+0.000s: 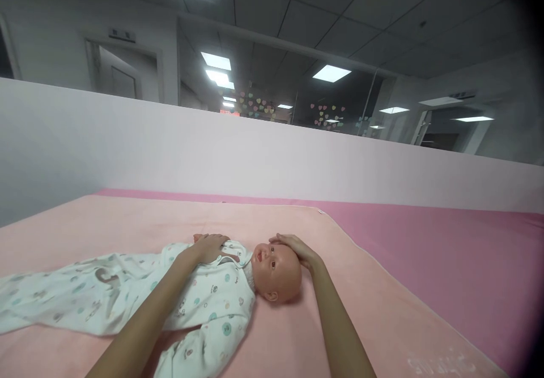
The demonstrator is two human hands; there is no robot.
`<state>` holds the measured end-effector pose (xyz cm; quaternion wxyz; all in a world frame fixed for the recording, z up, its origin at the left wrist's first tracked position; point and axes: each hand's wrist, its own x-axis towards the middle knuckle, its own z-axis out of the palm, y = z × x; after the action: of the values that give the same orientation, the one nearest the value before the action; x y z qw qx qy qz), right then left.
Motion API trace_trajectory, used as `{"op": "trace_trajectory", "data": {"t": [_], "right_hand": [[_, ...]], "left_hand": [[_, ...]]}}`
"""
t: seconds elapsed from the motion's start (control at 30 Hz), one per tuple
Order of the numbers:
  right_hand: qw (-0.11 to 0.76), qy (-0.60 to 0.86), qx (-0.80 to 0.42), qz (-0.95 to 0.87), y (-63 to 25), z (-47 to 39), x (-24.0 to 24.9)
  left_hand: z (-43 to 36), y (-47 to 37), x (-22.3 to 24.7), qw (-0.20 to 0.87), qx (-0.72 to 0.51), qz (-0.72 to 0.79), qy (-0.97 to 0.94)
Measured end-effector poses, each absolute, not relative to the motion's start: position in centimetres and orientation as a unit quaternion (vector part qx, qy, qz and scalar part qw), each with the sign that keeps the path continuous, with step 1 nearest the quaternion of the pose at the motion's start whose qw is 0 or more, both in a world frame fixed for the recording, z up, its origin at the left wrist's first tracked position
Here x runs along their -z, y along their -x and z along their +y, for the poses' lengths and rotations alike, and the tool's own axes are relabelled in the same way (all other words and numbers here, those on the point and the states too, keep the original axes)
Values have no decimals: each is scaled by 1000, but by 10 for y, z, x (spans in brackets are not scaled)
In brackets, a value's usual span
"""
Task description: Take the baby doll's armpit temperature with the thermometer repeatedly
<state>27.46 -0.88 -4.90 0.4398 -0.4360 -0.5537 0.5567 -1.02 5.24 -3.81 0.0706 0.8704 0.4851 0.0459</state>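
Across the peach blanket (pixel 382 321) the doll (pixel 219 287) is laid, lower left to centre, its chest covered by the left hand (pixel 211 248), thumb spread, and its head (pixel 277 276), cupped by the right hand (pixel 298 247), fingers (pixel 280 238) together, could be rolled sideways if pressed unevenly!

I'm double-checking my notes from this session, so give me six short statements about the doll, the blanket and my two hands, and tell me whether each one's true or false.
1. The baby doll lies on a blanket. True.
2. The blanket is dark green. False: it is a pale peach-pink.
3. Your left hand rests on the doll's chest. True.
4. Your right hand is against the doll's head. True.
5. Your hands are clasped together. False: they are apart.
6. The doll lies face down. False: it lies face up.
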Motion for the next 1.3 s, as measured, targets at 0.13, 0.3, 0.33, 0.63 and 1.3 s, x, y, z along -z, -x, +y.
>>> {"op": "trace_trajectory", "data": {"t": [0.13,0.3,0.33,0.63,1.3], "right_hand": [[464,371,-679,-431,-276,-2,82],[506,324,-718,-353,-273,-2,93],[501,323,-722,-350,-271,-4,91],[401,293,-805,-326,-255,-27,78],[366,298,-823,-318,-260,-17,87]], "left_hand": [[53,10,38,71,-47,483,-872],[52,10,37,70,-43,486,-870],[52,10,37,69,-44,484,-871],[49,9,36,62,-42,486,-871],[50,9,38,56,-39,485,-872]]}}
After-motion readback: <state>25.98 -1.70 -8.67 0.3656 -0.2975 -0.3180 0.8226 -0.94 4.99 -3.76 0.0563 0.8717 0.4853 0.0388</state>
